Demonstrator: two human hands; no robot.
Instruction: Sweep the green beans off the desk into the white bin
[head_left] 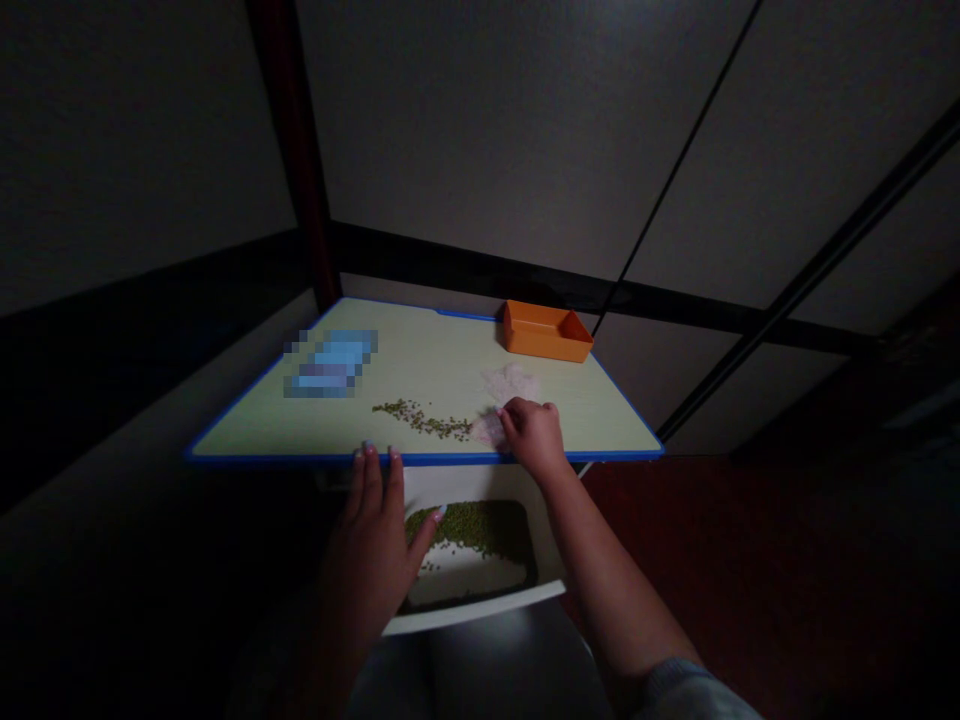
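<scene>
My right hand (534, 435) is over the table near its front edge, fingers curled together in a pinch. Whatever it grips, if anything, is too small to make out. Under and beside its fingertips lies a pale pinkish patch (487, 430), with another pale patch (511, 382) just behind; their material is unclear. A streak of small greenish beans (427, 420) trails leftward from there. With fingers spread, my left hand (375, 540) rests its fingertips at the table's front edge. Below, partly hidden by that hand, a white bin (480, 604) contains many green beans (480, 525).
An orange open box (551, 340) stands at the table's back right. On the left of the pale, blue-edged table (420, 350) lies a blurred-out blue item (334, 362). Light panels (487, 140) rise close behind the table, and dark red floor (660, 530) shows at right.
</scene>
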